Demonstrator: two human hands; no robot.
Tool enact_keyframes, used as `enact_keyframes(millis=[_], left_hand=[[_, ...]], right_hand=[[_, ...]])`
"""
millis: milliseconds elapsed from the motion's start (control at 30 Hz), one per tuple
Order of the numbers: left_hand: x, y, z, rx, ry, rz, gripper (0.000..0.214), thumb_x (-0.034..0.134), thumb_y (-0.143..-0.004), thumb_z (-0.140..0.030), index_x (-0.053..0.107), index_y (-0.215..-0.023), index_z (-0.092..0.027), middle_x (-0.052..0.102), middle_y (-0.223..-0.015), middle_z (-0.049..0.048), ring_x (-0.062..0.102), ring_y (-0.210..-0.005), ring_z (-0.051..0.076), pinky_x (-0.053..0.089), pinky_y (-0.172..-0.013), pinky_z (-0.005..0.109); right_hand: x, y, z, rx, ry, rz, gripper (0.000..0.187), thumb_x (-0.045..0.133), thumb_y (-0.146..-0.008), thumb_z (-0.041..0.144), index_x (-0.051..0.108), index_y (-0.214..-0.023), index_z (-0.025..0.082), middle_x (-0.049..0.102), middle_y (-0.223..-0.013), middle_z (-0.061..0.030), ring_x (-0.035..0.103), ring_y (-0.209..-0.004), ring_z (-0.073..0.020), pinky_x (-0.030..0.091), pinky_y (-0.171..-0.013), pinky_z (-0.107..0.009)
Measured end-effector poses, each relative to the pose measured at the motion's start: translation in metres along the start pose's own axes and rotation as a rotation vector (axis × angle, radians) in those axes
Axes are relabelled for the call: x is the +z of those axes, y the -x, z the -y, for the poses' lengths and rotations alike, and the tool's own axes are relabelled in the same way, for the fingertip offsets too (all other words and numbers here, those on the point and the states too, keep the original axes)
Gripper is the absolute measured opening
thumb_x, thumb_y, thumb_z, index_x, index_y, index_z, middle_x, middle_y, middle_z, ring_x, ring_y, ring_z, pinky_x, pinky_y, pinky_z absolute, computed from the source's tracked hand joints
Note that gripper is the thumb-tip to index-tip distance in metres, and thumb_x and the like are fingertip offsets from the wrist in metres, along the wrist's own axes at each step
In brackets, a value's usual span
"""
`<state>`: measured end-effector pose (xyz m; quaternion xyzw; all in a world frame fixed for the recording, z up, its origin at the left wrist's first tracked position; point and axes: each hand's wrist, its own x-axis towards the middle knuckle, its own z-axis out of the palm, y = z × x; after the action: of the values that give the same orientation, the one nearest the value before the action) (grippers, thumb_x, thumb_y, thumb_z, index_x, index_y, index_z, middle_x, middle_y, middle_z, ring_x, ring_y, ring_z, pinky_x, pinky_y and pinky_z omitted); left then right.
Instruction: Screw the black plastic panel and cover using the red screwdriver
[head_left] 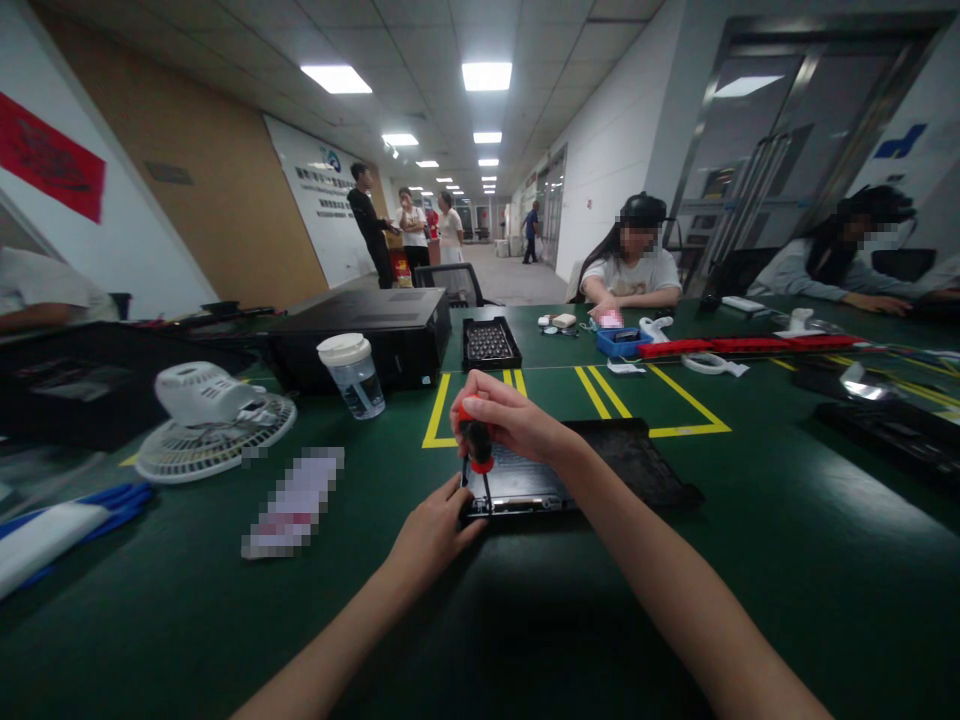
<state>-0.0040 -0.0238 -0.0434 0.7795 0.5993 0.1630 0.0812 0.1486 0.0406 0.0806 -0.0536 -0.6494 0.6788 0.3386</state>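
Observation:
My right hand (pixel 510 415) is wrapped round the red and black handle of a screwdriver (pixel 478 445), held upright with its shaft pointing down onto the near left edge of a flat black device (pixel 600 470) lying on the green table (pixel 750 560). My left hand (pixel 435 525) rests at the device's near left corner, fingers curled beside the screwdriver's tip. What those fingers pinch, if anything, is hidden.
A white desk fan (pixel 214 420) lies to the left, a lidded plastic cup (pixel 354 375) and a large black box (pixel 375 335) behind it. A black tray of small parts (pixel 489 345) sits beyond the yellow floor-tape lines. Two seated people work at the far right; others stand in the corridor.

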Motion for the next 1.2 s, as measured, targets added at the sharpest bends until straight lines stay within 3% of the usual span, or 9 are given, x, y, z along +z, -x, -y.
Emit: enact_keyframes(millis=[633, 967, 1200], left_hand=[[-0.0002, 0.0001, 0.0007, -0.003, -0.051, 0.013, 0.031, 0.052, -0.081, -0.039, 0.058, -0.104, -0.019, 0.045, -0.134, 0.0128, 0.053, -0.112, 0.027, 0.042, -0.094, 0.037], [0.0005, 0.0004, 0.0004, 0.007, -0.043, -0.003, 0.028, 0.052, -0.081, -0.038, 0.059, -0.101, -0.019, 0.047, -0.132, 0.0116, 0.055, -0.109, 0.025, 0.043, -0.093, 0.036], [-0.0017, 0.0009, -0.0017, -0.01, -0.027, -0.002, 0.029, 0.054, -0.08, -0.037, 0.06, -0.101, -0.018, 0.047, -0.133, 0.0126, 0.055, -0.11, 0.027, 0.043, -0.093, 0.037]], right_hand=[[-0.0042, -0.0004, -0.0004, -0.107, 0.23, -0.097, 0.027, 0.061, -0.078, 0.034, 0.039, -0.074, 0.018, 0.047, -0.069, 0.0042, 0.047, -0.053, -0.006, 0.041, -0.05, -0.018], [-0.0027, -0.0004, 0.002, -0.195, 0.487, -0.21, 0.029, 0.061, -0.074, 0.037, 0.04, -0.07, 0.018, 0.041, -0.066, 0.0049, 0.04, -0.055, -0.0067, 0.033, -0.051, -0.02], [0.0018, -0.0001, 0.003, -0.218, 0.63, -0.291, 0.03, 0.059, -0.074, 0.04, 0.039, -0.068, 0.018, 0.041, -0.065, 0.0049, 0.04, -0.056, -0.0074, 0.035, -0.054, -0.021]])
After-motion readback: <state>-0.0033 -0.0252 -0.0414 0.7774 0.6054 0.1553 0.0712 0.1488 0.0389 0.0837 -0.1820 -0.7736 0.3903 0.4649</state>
